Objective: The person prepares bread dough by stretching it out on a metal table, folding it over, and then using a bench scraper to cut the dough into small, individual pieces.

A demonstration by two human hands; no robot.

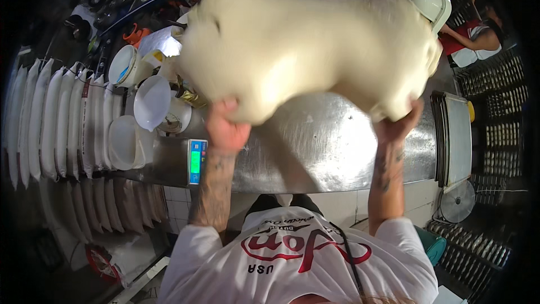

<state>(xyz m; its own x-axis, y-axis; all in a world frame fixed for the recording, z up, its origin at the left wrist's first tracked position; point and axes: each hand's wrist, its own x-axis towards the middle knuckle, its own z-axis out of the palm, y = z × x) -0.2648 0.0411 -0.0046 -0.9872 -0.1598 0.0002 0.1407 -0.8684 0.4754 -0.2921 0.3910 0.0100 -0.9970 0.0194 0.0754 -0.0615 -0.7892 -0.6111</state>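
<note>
A large mass of pale dough [304,45] stretches between my two hands above the metal table, smeared by motion. My left hand [226,126] grips its lower left end, with the thumb on the near side. At the lower right end, my right hand [399,124] is closed round another fold. The middle of the dough arches up and away from me, and the fingers behind it are hidden. Below it shows the shiny steel tabletop [315,152], with a dark shadow across it.
A scale with a green-lit display [195,161] sits at the table's left front. White tubs [126,143] and a bowl [151,101] crowd the left side. Stacked trays [453,138] stand on the right. A lamp [424,0] and another person [475,39] are at the far right.
</note>
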